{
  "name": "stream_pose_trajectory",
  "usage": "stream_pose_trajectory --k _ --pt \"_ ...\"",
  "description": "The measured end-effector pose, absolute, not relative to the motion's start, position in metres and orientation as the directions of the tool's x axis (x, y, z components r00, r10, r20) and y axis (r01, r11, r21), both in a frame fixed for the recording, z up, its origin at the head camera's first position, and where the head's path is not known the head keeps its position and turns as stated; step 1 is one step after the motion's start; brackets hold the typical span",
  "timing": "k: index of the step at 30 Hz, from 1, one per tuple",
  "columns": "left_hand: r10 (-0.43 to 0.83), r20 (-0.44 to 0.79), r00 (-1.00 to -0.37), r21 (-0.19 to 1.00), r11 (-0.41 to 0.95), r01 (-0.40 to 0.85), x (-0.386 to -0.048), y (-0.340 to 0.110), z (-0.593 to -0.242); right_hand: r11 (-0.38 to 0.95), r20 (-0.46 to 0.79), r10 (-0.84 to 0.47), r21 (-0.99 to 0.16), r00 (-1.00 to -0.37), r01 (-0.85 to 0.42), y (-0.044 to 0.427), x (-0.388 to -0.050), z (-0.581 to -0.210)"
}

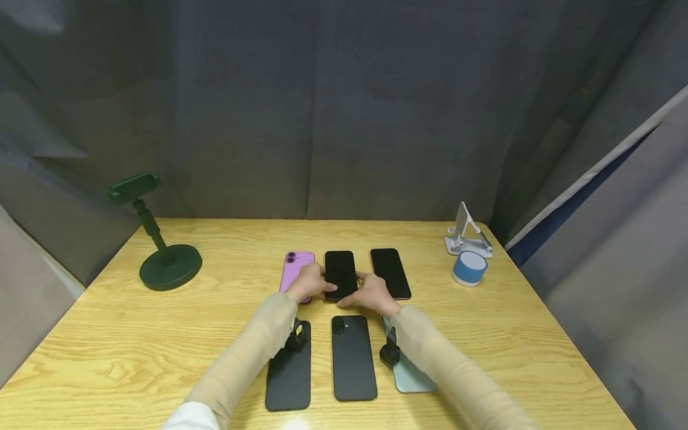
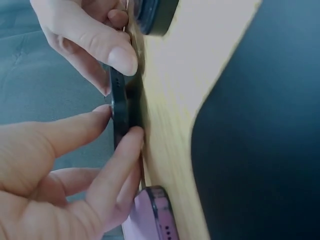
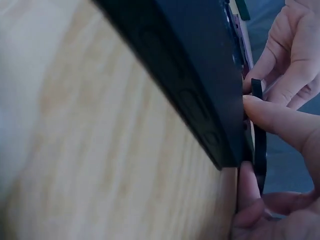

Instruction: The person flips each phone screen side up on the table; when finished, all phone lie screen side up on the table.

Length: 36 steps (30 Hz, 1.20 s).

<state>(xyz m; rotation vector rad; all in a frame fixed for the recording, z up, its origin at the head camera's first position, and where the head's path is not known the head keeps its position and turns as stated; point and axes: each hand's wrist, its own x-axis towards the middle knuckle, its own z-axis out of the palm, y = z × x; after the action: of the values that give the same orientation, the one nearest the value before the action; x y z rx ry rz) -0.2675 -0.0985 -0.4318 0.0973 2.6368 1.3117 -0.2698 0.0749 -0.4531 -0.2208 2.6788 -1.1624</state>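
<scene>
A dark phone (image 1: 340,269) with its black screen facing up is between my two hands, in the middle of the back row. My left hand (image 1: 309,282) pinches its left side, thumb on top and fingers below. From the right, my right hand (image 1: 372,294) pinches the near right corner between thumb and fingers. In the left wrist view the phone's edge (image 2: 120,107) appears slightly raised off the table. A purple phone (image 1: 298,266), camera side up, lies partly under my left hand. Just beyond my right hand is another black phone (image 1: 390,273), screen up.
Nearer me lie a dark phone (image 1: 290,382), a black phone (image 1: 355,364) with its cameras up, and a pale green phone (image 1: 414,376) partly under my right forearm. A green stand (image 1: 171,267) is at left; a white folding stand (image 1: 467,245) and blue-white round container (image 1: 470,269) are at right.
</scene>
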Motion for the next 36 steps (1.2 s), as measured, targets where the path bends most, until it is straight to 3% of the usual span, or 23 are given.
stream_pose_trajectory --k 16,36 --pt "0.141 -0.181 -0.973 0.767 0.640 -0.049 -0.264 -0.093 -0.436 0.769 -0.093 -0.128 -0.638 -0.987 -0.040 0.064 -0.254 -0.444" --pt "0.144 -0.230 -0.962 0.694 0.717 -0.058 -0.265 -0.086 -0.431 0.809 -0.108 -0.175 -0.582 -0.979 -0.081 0.071 -0.258 -0.441"
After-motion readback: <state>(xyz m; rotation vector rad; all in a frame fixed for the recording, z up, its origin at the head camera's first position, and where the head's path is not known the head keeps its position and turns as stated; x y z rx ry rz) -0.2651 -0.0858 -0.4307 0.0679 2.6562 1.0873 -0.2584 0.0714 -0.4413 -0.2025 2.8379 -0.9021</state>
